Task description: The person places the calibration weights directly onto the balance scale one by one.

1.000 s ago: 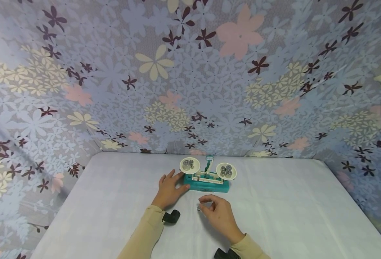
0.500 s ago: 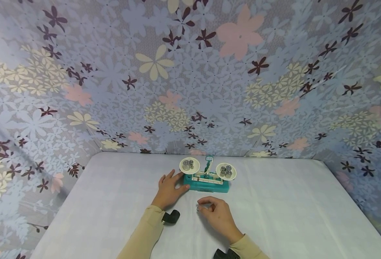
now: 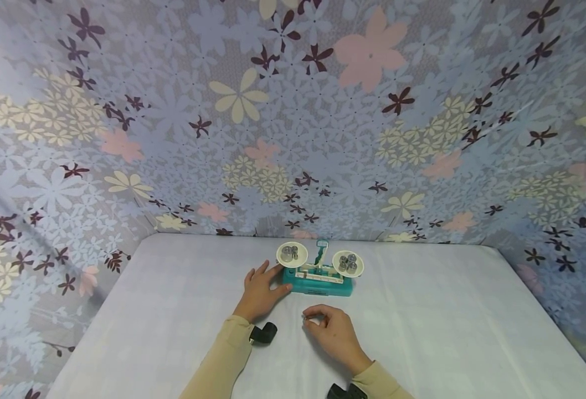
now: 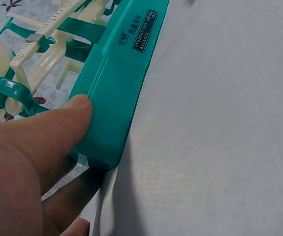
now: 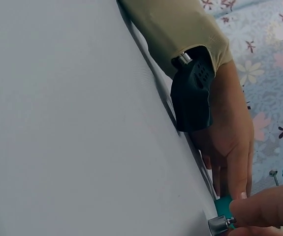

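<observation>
Fingers of the right hand (image 3: 334, 332) pinch a small silver metal weight (image 5: 219, 225), drawn slightly lower in frame; the flat left hand (image 3: 259, 289) stays pressing the teal plastic balance scale (image 3: 318, 271).

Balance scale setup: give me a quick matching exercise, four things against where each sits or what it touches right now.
Things:
1. left hand
2. right hand
3. left pan
4. right pan

States:
A. holds three metal weights
B. pinches a small metal weight just above the table
C. rests against the end of the teal base
D. holds two metal weights

Pairs: 1-C, 2-B, 3-D, 4-A
</observation>
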A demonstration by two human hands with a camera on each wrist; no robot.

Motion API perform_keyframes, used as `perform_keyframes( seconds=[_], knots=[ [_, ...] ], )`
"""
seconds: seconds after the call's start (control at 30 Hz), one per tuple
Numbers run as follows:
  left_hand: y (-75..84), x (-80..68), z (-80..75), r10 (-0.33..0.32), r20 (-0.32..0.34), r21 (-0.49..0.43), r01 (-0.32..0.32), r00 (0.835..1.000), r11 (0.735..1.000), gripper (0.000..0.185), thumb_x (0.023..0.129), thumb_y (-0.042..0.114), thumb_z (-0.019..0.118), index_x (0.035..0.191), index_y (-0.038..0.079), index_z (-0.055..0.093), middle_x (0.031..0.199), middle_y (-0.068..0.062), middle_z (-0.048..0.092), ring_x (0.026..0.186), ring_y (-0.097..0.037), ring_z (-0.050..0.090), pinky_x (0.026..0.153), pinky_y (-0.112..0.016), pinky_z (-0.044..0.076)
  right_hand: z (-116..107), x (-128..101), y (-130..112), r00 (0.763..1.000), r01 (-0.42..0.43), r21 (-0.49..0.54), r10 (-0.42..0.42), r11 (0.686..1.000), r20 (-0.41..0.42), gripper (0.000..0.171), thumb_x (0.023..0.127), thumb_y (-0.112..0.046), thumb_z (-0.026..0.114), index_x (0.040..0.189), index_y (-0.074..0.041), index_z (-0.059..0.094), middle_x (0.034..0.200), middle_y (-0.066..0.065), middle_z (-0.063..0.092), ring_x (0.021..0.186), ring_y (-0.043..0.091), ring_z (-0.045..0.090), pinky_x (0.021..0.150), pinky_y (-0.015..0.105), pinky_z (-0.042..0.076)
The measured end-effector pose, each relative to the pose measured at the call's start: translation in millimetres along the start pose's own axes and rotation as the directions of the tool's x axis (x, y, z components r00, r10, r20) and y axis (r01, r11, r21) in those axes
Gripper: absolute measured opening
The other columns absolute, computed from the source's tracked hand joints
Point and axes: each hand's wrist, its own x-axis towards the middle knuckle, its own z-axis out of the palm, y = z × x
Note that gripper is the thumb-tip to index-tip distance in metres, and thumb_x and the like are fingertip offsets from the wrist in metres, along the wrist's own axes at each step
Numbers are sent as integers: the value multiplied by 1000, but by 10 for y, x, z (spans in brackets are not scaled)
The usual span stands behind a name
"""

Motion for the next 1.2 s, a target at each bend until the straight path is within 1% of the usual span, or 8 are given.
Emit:
perform_keyframes(
  seconds=[0.2, 0.6, 0.73, 0.83, 1.07, 1.2],
  knots=[
    [-4, 1, -5, 1, 3, 11, -1, 1000, 1000, 60, 95, 37, 68, 143, 4, 55, 146, -19, 53, 146, -40, 32, 119, -62, 13, 5, 6, -3, 1000, 5, -18, -5, 1000, -7, 13, 84, -9, 76, 97, -11, 78, 85, -4, 70, 51, 6, 46, 48, 22, 38],
    [0, 12, 2, 6, 1, 10, -6, 1000, 1000, 60, 95, 38, 68, 144, 4, 55, 146, -18, 53, 146, -39, 32, 119, -62, 13, 7, 14, 12, 1000, 10, -55, -10, 998, -8, 13, 83, -9, 76, 95, -13, 78, 75, -7, 64, 54, 7, 48, 52, 24, 41],
    [2, 15, 4, 5, 2, 13, -5, 1000, 1000, 61, 95, 38, 68, 144, 4, 55, 146, -17, 53, 146, -39, 32, 119, -62, 12, 4, 14, 8, 1000, 5, -61, -6, 998, -10, 13, 83, -8, 76, 94, -12, 78, 77, -7, 65, 55, 7, 48, 53, 24, 41],
    [-1, 16, 8, 4, 3, 15, -4, 1000, 1000, 61, 95, 39, 68, 144, 4, 55, 146, -17, 53, 146, -39, 32, 119, -62, 12, 2, 11, 0, 1000, -1, -61, 0, 998, -12, 12, 83, -8, 76, 94, -12, 78, 78, -7, 66, 55, 7, 48, 53, 23, 41],
    [-18, 18, 20, 7, 2, 22, -7, 1000, 1000, 61, 95, 39, 67, 144, 4, 55, 146, -17, 53, 146, -39, 32, 118, -62, 13, 3, 2, -1, 1000, -8, -55, 7, 998, -11, 10, 85, -8, 75, 94, -13, 78, 72, -7, 63, 54, 7, 47, 52, 23, 40],
    [-17, 6, 14, 8, 4, 15, -8, 1000, 1000, 61, 95, 38, 68, 143, 4, 55, 146, -17, 54, 146, -39, 32, 119, -62, 13, 13, -1, 10, 1000, -6, -47, 5, 999, -18, 9, 86, -8, 75, 92, -13, 78, 75, -7, 66, 55, 8, 48, 53, 23, 41]
  ],
)
